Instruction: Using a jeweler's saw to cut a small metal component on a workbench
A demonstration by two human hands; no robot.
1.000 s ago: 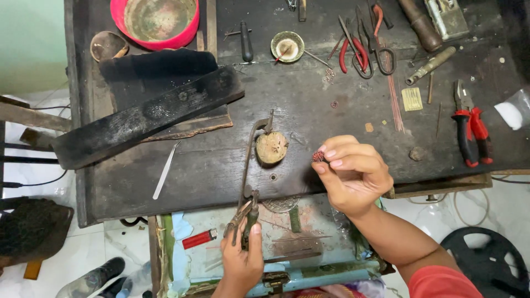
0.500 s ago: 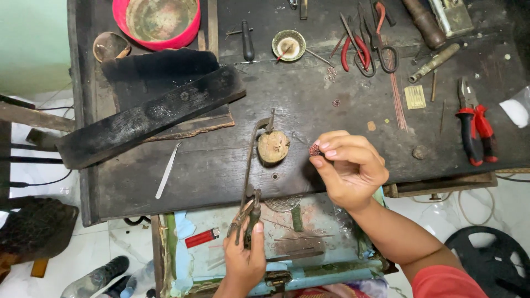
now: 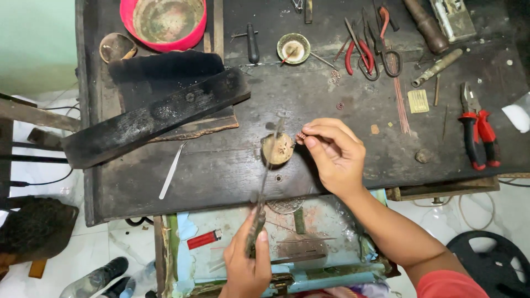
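**Dark wood table, both hands busy at small round block**

Blackened wooden table, scarred, cluttered with tools. Right hand over front-centre of table, grip narrow: thumb and fingertips pinched on tiny reddish piece, held just beside round wooden block. Left hand lower down, below table edge, grip closed around handle of thin saw-like tool; tool blurred, rising from hand up across the block. Exact tool type hard to tell.

Elsewhere on table: long charred wooden plank lying diagonal at left, on top of a dark slab. Pink bowl at top left, dirty inside. Small brass dish top centre. Red-handled pliers at right edge, well apart from hands. Scissors and another red-handled plier near top right. Pale thin tweezers lying left of block. Open drawer under table front, red lighter inside.
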